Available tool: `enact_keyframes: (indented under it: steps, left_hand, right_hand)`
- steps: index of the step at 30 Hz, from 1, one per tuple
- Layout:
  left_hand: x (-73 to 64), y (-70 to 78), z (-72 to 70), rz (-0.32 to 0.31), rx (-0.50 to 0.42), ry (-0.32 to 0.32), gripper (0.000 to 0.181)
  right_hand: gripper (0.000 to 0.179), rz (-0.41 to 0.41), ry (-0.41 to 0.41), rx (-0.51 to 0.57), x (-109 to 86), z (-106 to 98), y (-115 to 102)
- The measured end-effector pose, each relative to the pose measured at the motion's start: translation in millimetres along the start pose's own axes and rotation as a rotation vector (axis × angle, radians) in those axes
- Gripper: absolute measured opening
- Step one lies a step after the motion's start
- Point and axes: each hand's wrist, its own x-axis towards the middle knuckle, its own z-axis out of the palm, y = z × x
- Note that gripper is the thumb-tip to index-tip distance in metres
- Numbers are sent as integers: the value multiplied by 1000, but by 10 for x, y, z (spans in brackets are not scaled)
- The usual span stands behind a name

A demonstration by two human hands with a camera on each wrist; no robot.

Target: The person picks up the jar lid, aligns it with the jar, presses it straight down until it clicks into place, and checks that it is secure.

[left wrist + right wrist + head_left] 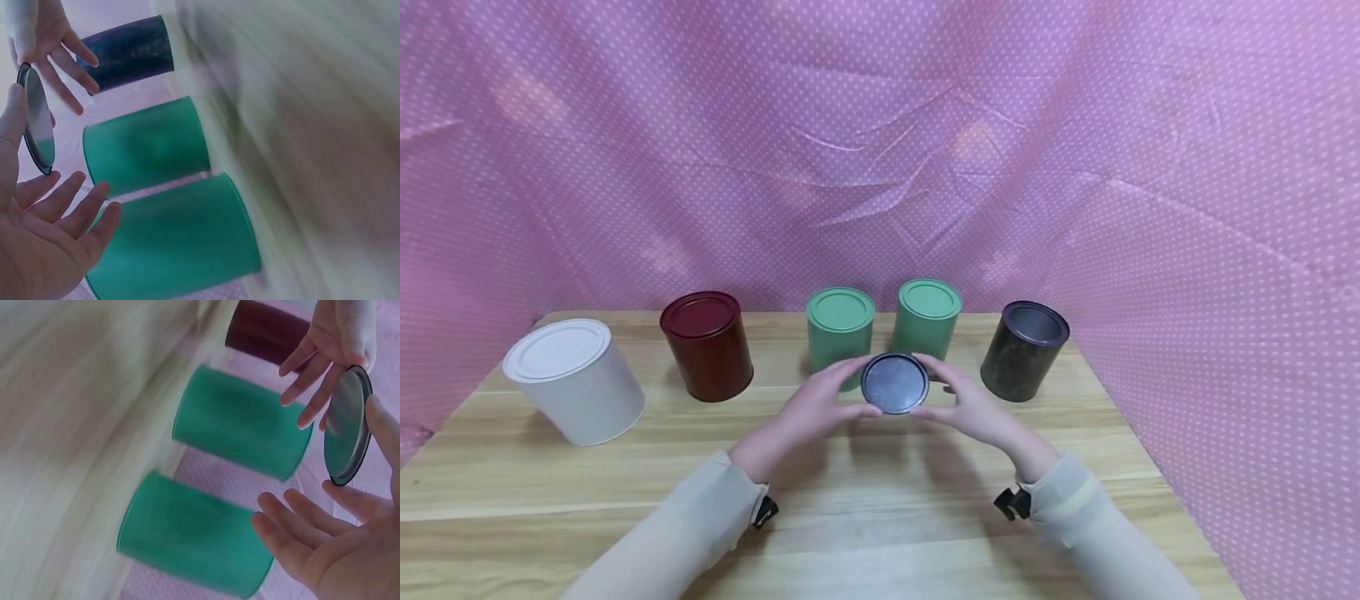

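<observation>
A dark round can lid (895,384) hangs in the air above the table, its flat face toward the head camera. My left hand (822,397) pinches its left edge between thumb and index finger, while the right hand (973,402) does the same at the right edge. In the left wrist view, the lid (39,119) appears nearly edge-on, and the other fingers of the left hand (53,234) spread away from it. The right wrist view shows the right hand's (350,540) thumb and index finger at the lid's rim. Two green cans (838,333) (928,321) stand behind the lid.
On the wooden table (880,533), a white can (583,387) and a dark red can (711,354) stand at left. A black can (1022,358) is at back right; whether its top is covered I cannot tell. Pink dotted cloth (880,150) hangs behind and at the sides.
</observation>
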Motion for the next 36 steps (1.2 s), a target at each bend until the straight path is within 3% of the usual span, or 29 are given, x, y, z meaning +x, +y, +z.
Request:
enact_keyframes:
  steps: [7,21,36]
  left_hand:
    - [190,145,128,2,17,5,82]
    - [467,437,350,67,41,0,84]
    - [921,666,344,166,51,-26,80]
  right_hand:
    - [74,4,48,-51,-100,-209,95]
    - [73,-10,106,-84,-269,-535,312]
    - [71,22,144,-31,-265,-929,358]
